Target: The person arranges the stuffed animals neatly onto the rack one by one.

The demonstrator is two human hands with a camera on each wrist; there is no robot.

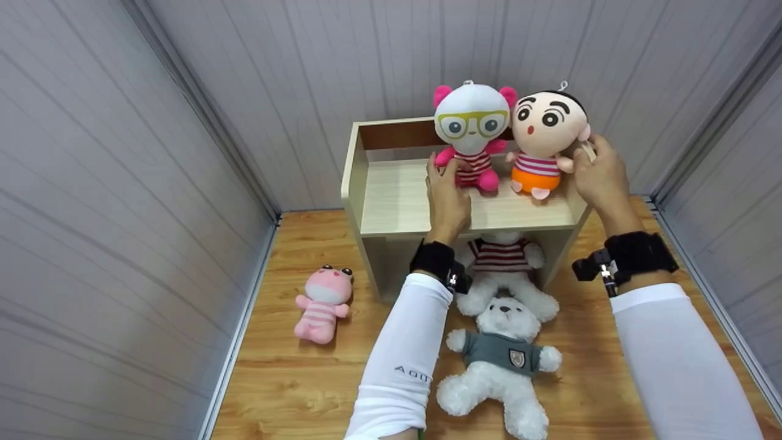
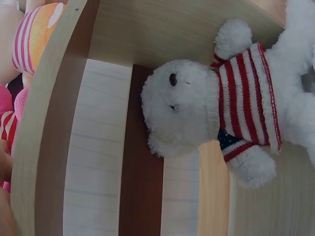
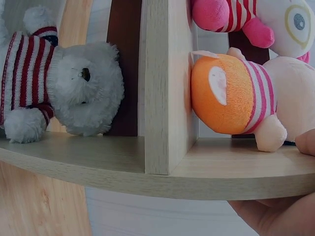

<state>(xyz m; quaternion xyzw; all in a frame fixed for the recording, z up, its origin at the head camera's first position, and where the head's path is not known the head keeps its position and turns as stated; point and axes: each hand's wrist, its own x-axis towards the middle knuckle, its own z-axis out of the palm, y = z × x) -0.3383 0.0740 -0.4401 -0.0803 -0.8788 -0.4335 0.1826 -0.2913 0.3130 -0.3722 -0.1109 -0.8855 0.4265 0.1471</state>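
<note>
A plush panda (image 1: 472, 125) with pink ears and yellow glasses sits on the top shelf of a small wooden shelf unit (image 1: 397, 195). My left hand (image 1: 449, 198) holds it low at its side, by the pink arm. Beside it, a plush boy doll (image 1: 537, 146) in orange shorts leans toward the right side panel. With my right hand (image 1: 605, 174) I grip that side panel, thumb inside near the doll and fingers outside, as the right wrist view shows. Only the edge of my left hand appears in the left wrist view.
A white teddy bear in a striped sweater (image 2: 248, 96) sits in the lower compartment. Before it on the wooden floor (image 1: 281, 391) lies another white bear in a grey-green shirt (image 1: 504, 354). A pink frog plush (image 1: 321, 305) lies left of the unit. Grey panel walls (image 1: 293, 79) enclose the space.
</note>
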